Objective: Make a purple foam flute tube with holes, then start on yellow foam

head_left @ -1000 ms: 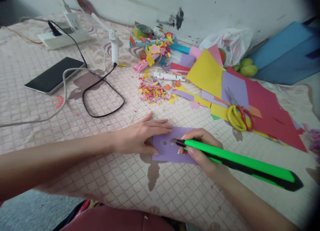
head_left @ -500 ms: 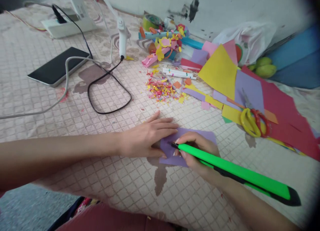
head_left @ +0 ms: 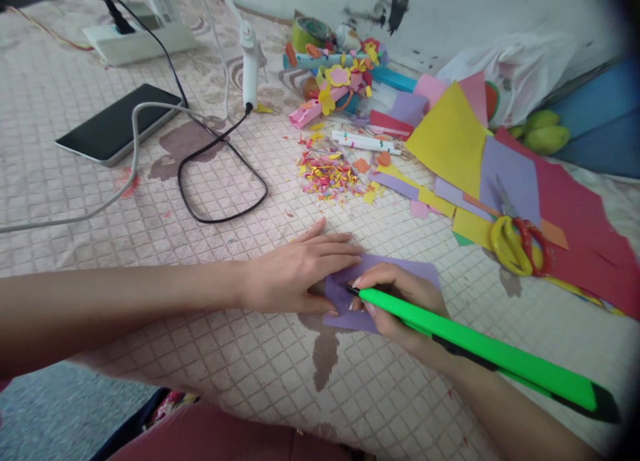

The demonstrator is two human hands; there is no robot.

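A purple paper piece (head_left: 415, 269) lies on the patterned cloth in front of me. My left hand (head_left: 300, 274) rests flat with fingers spread, its fingertips on the paper's left side. My right hand (head_left: 400, 301) is wrapped round a long green and black pen-like tool (head_left: 475, 341), whose dark tip touches or nearly touches the paper near my left fingers. The tool's thick end points down to the right, over my right forearm.
Yellow and red scissors (head_left: 520, 246) lie on coloured sheets (head_left: 575, 214) at the right. Paper scraps (head_left: 330, 174) and paper flowers (head_left: 340, 81) sit further back. At the left are a tablet or phone (head_left: 120, 122), a looped cable, a white glue gun (head_left: 250, 68) and a power strip (head_left: 135, 46).
The whole view has shifted slightly, so most things appear a little further right. Both hands keep nearly the same pose on the paper, and the tool stays in my right hand.
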